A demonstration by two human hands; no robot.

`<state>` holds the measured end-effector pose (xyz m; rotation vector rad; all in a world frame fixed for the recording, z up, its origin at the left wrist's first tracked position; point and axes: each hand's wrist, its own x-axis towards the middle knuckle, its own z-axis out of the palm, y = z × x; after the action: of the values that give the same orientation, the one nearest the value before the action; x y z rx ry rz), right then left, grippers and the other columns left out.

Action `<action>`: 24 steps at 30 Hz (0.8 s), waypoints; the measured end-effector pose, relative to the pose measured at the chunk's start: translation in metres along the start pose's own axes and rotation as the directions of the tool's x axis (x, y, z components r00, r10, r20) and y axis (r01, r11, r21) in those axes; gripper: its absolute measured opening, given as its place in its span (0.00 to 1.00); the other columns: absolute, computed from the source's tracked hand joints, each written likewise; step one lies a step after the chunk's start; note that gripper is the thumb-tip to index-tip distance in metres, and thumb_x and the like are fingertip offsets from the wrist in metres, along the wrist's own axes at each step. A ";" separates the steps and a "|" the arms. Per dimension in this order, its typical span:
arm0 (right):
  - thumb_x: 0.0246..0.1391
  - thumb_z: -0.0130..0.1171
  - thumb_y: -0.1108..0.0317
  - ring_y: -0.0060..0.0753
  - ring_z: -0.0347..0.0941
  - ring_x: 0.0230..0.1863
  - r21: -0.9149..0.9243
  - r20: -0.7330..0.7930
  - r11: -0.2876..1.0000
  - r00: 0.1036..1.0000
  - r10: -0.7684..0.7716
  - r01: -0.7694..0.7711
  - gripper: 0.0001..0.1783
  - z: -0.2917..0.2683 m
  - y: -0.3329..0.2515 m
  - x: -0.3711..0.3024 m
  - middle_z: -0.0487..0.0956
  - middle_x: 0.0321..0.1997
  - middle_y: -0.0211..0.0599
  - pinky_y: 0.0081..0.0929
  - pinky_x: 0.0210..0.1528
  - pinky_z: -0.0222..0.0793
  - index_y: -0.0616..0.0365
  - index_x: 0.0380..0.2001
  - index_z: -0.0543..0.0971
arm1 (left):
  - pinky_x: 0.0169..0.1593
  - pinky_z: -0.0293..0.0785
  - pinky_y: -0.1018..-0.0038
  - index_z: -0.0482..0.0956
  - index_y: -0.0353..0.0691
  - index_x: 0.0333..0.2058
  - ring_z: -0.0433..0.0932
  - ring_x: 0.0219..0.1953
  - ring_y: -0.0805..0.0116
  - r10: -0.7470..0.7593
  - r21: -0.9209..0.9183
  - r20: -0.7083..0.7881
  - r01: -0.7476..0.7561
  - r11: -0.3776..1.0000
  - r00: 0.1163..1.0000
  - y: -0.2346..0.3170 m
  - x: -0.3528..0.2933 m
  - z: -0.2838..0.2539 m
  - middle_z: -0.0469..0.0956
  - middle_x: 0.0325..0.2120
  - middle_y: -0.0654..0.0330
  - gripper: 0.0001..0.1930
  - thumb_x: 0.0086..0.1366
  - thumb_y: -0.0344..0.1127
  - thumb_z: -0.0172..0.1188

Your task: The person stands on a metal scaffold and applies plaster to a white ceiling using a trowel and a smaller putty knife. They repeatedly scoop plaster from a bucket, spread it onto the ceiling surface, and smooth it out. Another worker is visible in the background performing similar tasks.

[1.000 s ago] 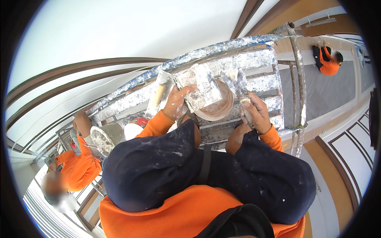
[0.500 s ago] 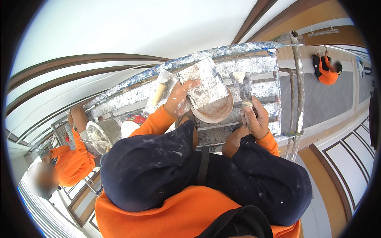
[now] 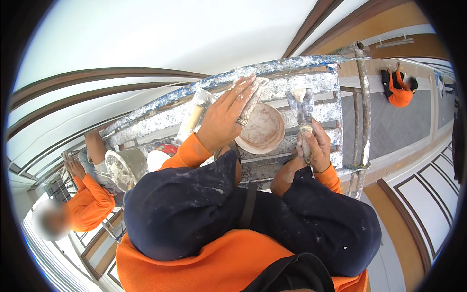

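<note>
My left hand (image 3: 224,117) grips a square, plaster-smeared plate (image 3: 253,102), tilted nearly edge-on, with its fingers lying along the back. Beneath the plate, a round, shallow bowl (image 3: 263,130) coated in dried plaster sits in front of my knees. A putty knife (image 3: 305,111) is in my right hand (image 3: 317,148), its blade pointing away from me and carrying a lump of white putty (image 3: 298,93). Left of my left hand lies a flat trowel (image 3: 197,116) with a pale wooden handle.
I sit on a paint-spattered slatted platform (image 3: 323,104) with a rail (image 3: 272,64) along its far side and upright poles (image 3: 366,112) at right. A plaster-smeared bucket (image 3: 125,168) stands left, near a person in orange (image 3: 92,204). Another person (image 3: 401,95) is at far right on a lower floor.
My left hand has turned the plate from facing up to nearly edge-on, exposing more of the bowl. The right hand and knife have barely moved. The person at left has brought their hands up.
</note>
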<state>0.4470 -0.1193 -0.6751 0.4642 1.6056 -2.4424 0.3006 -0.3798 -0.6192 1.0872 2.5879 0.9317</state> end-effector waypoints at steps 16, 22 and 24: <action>0.70 0.52 0.68 0.18 0.68 0.21 -0.038 0.004 0.999 1.000 -0.005 0.005 0.28 -0.001 0.008 -0.001 0.76 0.31 0.34 0.17 0.18 0.64 0.67 0.68 0.62 | 0.70 0.61 0.52 0.68 0.32 0.62 0.63 0.68 0.46 -0.001 0.055 -0.020 0.002 0.998 1.000 0.002 -0.002 0.007 0.65 0.66 0.47 0.37 0.48 0.16 0.52; 0.69 0.54 0.67 0.18 0.68 0.23 -0.187 0.002 0.978 0.996 -0.092 0.090 0.26 0.002 0.002 -0.001 0.77 0.31 0.33 0.18 0.24 0.66 0.69 0.65 0.67 | 0.59 0.74 0.62 0.74 0.31 0.54 0.79 0.53 0.62 -0.585 -0.858 0.347 0.501 0.118 0.733 -0.011 -0.021 0.017 0.79 0.50 0.50 0.18 0.65 0.25 0.55; 0.66 0.57 0.69 0.22 0.70 0.25 -0.372 0.023 0.908 0.980 -0.197 0.192 0.24 0.001 -0.005 0.000 0.77 0.31 0.36 0.21 0.28 0.68 0.70 0.61 0.71 | 0.50 0.78 0.69 0.78 0.31 0.48 0.81 0.46 0.66 -0.544 -0.888 0.459 0.344 -0.306 0.702 -0.003 -0.019 0.017 0.80 0.46 0.54 0.14 0.65 0.27 0.60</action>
<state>0.4449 -0.1181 -0.6707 0.2696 2.1535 -2.1804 0.3186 -0.3866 -0.6359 -0.5225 1.1049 2.0393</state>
